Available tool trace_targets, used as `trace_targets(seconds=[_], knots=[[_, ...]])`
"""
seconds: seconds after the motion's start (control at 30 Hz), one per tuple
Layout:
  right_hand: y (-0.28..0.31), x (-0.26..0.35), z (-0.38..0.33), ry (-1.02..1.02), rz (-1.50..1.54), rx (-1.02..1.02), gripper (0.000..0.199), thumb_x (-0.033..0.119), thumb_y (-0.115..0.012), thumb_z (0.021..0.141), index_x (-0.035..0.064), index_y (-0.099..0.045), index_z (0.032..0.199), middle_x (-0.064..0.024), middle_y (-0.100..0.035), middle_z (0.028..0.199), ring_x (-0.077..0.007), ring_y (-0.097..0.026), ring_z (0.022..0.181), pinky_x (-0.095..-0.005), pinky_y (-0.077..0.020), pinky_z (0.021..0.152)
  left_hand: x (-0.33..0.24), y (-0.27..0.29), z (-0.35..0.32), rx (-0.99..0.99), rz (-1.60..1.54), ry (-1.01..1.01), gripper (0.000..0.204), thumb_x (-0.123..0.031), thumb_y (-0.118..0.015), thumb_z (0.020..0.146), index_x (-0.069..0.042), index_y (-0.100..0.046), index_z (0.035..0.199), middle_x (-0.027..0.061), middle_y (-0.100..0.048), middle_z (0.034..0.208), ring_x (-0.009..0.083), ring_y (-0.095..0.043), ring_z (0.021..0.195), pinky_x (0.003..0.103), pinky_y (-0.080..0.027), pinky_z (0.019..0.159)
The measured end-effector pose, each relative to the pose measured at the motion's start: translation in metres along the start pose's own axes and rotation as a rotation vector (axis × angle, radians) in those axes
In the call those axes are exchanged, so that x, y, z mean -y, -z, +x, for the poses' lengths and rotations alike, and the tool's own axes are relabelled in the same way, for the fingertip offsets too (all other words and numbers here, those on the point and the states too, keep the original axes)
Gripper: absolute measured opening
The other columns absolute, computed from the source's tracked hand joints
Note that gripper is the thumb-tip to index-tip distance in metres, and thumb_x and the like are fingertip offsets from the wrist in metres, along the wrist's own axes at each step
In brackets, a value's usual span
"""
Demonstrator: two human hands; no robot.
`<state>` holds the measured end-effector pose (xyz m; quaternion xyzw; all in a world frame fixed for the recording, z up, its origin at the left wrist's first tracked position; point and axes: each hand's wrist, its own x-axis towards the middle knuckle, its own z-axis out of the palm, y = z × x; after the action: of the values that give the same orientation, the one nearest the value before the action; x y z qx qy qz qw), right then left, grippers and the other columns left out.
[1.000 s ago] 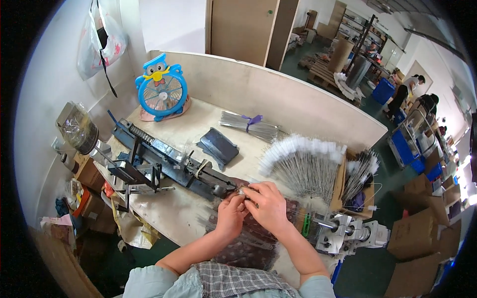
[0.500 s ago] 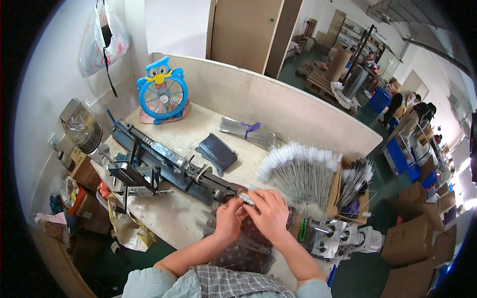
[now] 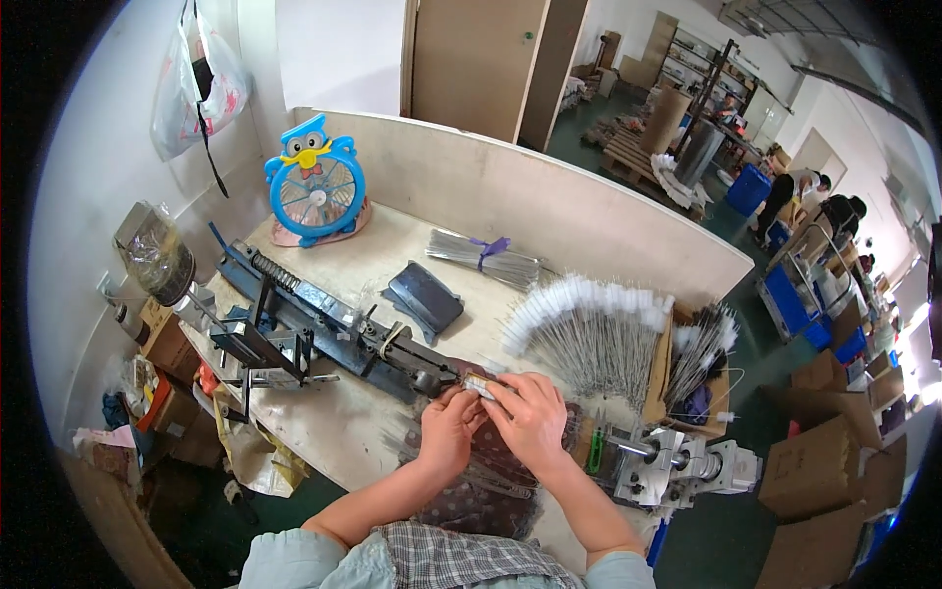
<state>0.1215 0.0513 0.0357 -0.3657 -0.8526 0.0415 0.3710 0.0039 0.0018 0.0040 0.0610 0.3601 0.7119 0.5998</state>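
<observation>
My left hand (image 3: 448, 429) and my right hand (image 3: 530, 419) meet at the front of the bench, fingers pinched together on a small pale part (image 3: 481, 385). The part sits right at the end of a long dark metal machine (image 3: 324, 319) that runs diagonally across the table. A fan of thin wires with white tips (image 3: 589, 329) lies just right of my hands. Under my wrists lies a dark patterned cloth (image 3: 481, 481) with several thin wires on it.
A blue bird-shaped fan (image 3: 316, 187) stands at the back left. A tied bundle of wires (image 3: 486, 257) and a dark pouch (image 3: 424, 297) lie mid-table. A grey metal device (image 3: 677, 461) sits at the right edge beside a cardboard box of wires (image 3: 699, 363). People work far right.
Both hands stay pinched at the machine's end; the right hand has shifted slightly over the small part. The view has moved a little.
</observation>
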Motion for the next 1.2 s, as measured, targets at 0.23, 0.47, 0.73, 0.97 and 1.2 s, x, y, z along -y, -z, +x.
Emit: trace_targets(seconds=[0.23, 0.47, 0.73, 0.97, 1.2], knots=[[-0.001, -0.001, 0.000, 0.010, -0.002, -0.026, 0.023, 0.019, -0.075, 0.066, 0.0108, -0.070, 0.087, 0.0000, -0.064, 0.093, -0.0206, -0.058, 0.089, -0.0334, -0.0453, 0.073, 0.001, 0.004, 0.004, -0.004, -0.078, 0.053, 0.018, -0.025, -0.051, 0.091, -0.008, -0.055, 0.088, 0.0024, -0.057, 0.085, 0.0164, -0.057, 0.084, 0.035, -0.044, 0.083], [0.010, 0.004, 0.007, 0.021, -0.028, -0.013, 0.028, 0.023, -0.075, 0.067, 0.0119, -0.069, 0.092, 0.0013, -0.063, 0.093, -0.0190, -0.057, 0.091, -0.0342, -0.0449, 0.073, -0.001, 0.001, 0.002, -0.015, -0.134, 0.067, 0.031, -0.035, -0.043, 0.094, -0.007, -0.053, 0.102, 0.0057, -0.056, 0.097, 0.0186, -0.054, 0.094, 0.037, -0.042, 0.087], [0.021, 0.000, -0.008, -0.005, -0.130, 0.190, 0.019, 0.015, -0.070, 0.070, 0.0087, -0.066, 0.087, -0.0037, -0.060, 0.078, -0.0215, -0.055, 0.084, -0.0351, -0.0416, 0.073, -0.008, 0.000, -0.004, -0.063, -0.028, 0.076, 0.059, -0.055, -0.036, 0.093, 0.000, -0.045, 0.110, 0.0128, -0.050, 0.106, 0.0249, -0.053, 0.099, 0.040, -0.043, 0.091], [0.029, -0.001, -0.014, -0.027, -0.068, 0.176, 0.018, 0.014, -0.070, 0.071, 0.0075, -0.067, 0.086, -0.0052, -0.061, 0.078, -0.0233, -0.057, 0.083, -0.0355, -0.0432, 0.074, -0.009, -0.005, -0.011, -0.056, 0.095, 0.120, 0.071, -0.060, -0.030, 0.093, 0.004, -0.039, 0.121, 0.0141, -0.049, 0.114, 0.0240, -0.052, 0.100, 0.038, -0.043, 0.091], [0.130, 0.017, 0.001, 0.192, 0.554, -0.229, 0.020, 0.025, -0.072, 0.070, 0.0085, -0.067, 0.081, -0.0075, -0.064, 0.081, -0.0262, -0.060, 0.074, -0.0343, -0.0465, 0.067, 0.002, 0.017, -0.014, -0.024, 0.333, 0.146, 0.045, -0.030, -0.046, 0.096, -0.002, -0.040, 0.130, 0.0117, -0.052, 0.123, 0.0208, -0.052, 0.109, 0.036, -0.042, 0.092]])
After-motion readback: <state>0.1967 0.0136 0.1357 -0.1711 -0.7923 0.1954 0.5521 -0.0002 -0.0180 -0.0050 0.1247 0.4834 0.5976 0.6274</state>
